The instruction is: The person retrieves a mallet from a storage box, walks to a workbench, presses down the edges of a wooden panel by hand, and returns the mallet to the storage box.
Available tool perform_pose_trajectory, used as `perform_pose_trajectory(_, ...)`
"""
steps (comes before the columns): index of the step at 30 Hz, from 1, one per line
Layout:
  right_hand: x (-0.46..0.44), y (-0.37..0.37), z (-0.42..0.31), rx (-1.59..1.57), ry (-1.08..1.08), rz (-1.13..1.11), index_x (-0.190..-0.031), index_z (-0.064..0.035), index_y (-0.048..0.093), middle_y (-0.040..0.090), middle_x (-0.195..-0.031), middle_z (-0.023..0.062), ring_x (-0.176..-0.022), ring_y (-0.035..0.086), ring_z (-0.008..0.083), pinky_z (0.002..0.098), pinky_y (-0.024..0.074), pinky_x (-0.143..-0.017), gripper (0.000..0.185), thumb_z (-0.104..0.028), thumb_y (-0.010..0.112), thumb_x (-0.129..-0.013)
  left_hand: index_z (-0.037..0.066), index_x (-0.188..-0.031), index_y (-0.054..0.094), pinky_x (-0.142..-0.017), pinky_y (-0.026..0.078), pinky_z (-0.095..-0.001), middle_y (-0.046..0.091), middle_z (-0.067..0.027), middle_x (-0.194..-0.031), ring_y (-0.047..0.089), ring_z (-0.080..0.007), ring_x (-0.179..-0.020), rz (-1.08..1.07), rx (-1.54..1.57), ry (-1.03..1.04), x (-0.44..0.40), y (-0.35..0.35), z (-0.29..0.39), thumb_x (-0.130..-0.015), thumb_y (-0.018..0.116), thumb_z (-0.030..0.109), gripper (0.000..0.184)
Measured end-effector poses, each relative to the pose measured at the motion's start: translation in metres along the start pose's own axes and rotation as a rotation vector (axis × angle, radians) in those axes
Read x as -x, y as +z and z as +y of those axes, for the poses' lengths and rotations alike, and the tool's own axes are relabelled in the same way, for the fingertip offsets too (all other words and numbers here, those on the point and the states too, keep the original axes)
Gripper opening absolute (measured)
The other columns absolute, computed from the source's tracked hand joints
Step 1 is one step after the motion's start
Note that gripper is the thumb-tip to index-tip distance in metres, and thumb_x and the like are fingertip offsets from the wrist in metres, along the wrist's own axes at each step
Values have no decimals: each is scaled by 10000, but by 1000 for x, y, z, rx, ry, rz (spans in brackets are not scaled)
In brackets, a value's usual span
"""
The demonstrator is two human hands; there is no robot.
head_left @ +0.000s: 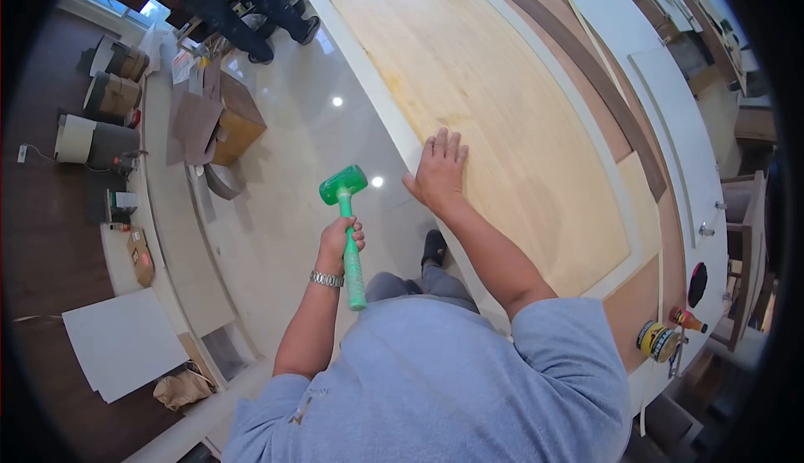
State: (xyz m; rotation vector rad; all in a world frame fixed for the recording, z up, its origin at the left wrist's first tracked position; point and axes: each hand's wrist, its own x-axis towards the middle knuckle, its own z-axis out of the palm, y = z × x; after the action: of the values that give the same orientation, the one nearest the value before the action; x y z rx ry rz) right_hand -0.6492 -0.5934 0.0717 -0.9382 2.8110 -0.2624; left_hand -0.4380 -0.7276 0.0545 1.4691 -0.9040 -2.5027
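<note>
A green mallet (342, 183) is held upright by its handle in my left hand (342, 241), over the shiny floor, with its head above the fist. My right hand (440, 172) lies palm down near the left edge of a large pale wooden panel (511, 128), its fingers spread. Nothing shows between those fingers. The panel has a white border and rests on the workbench at the right.
A person (243, 2) stands at the upper left. An open cardboard box (239, 120) is on the floor. A dark strip (586, 69) lies along the bench's right side. Near its lower right are a yellow can (657, 342) and a small bottle (688, 321).
</note>
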Motion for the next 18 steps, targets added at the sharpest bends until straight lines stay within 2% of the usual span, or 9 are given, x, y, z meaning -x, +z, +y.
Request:
perform_pose_trajectory(4,-22,14,-10,29,-38,67,-1403,62,446,337,-1507,302,-1417,255,500,612,208,-1143,849,-479,689,-796,7,-972,496,-467,433,-258,520,-57,-782,480,-112,-570,35,0,-14,3,-24,-4,-932,514,106,108)
perform_pose_trajectory(7,-37,22,-15,20,-73,134,-1379,56,480,346,-1501,298,-1405,273,498,615,208,-1140,778,-429,686,-807,15,-957,492,-464,435,-256,517,-53,-771,485,-111,-567,53,11,-43,-4,-39,0,-935,518,106,98)
perform_pose_trajectory(10,-35,25,-11,56,-99,161,-1403,34,458,346,-1514,271,-1420,284,448,585,225,-1146,775,-425,676,-818,22,-941,484,-464,444,-257,515,-50,-759,492,-112,-565,60,43,-104,-12,-54,2,-937,523,107,93)
perform_pose_trajectory(16,6,4,0,102,-129,-35,-1485,-14,359,272,-1592,169,-1490,210,324,567,205,-1170,844,-429,674,-822,27,-925,468,-480,470,-267,516,-57,-760,512,-121,-585,-57,161,-149,-27,-27,36,-945,544,115,118)
perform_pose_trajectory(18,11,-1,11,62,-188,-73,-1504,-48,345,236,-1612,143,-1503,178,302,563,167,-1184,827,-466,637,-854,26,-932,465,-489,477,-270,518,-62,-772,520,-125,-599,-103,130,-124,-21,1,46,-949,549,118,126)
